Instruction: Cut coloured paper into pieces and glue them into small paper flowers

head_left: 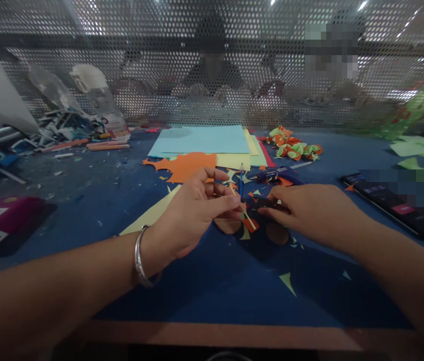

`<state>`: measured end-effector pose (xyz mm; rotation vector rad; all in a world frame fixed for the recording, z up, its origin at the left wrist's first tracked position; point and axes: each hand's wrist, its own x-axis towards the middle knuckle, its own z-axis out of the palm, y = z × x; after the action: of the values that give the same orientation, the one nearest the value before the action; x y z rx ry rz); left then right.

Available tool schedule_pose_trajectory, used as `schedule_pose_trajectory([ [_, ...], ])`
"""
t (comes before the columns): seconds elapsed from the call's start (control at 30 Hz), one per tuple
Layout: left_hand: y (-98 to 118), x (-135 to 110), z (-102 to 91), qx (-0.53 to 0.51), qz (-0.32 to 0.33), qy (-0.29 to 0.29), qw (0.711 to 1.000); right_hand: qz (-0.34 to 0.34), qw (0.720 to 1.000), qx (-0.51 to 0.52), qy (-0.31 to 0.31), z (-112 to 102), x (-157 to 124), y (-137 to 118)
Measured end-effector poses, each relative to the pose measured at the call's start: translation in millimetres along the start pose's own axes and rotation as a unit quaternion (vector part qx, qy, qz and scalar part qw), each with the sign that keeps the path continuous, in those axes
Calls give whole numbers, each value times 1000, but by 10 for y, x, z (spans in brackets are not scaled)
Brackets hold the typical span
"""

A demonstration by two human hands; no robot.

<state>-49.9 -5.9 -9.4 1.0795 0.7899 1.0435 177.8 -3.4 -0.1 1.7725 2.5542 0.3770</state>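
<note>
My left hand, with a metal bangle at the wrist, pinches a thin pale stick between thumb and fingertips above the blue table. My right hand reaches in from the right, fingers closed on a small dark object that I cannot make out. A small orange paper piece sits at the stick's lower end. A blue pen lies just behind the hands. Cut orange paper and a yellow sheet lie to the left of them.
Light blue paper tops a stack of sheets at the back, with orange-green paper shapes beside it. A phone lies right, a magenta case left, clutter at back left. A perforated screen stands behind; people sit beyond it.
</note>
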Motion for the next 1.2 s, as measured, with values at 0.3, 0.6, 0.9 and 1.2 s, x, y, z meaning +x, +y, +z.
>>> schedule_pose_trajectory([
  [0.3, 13, 2, 25, -7, -28, 16, 999, -231, 937, 73, 251, -97, -160, -196],
  [0.6, 11, -22, 46, 32, -24, 19, 999, -300, 897, 157, 284, -46, -119, -242],
  [0.9, 25, -30, 54, 56, -43, -27, 997, -180, 905, 329, 201, -84, -107, -259],
  [1.2, 2, -36, 26, 69, -49, -59, 995, -120, 883, 437, 121, -57, -63, -250],
])
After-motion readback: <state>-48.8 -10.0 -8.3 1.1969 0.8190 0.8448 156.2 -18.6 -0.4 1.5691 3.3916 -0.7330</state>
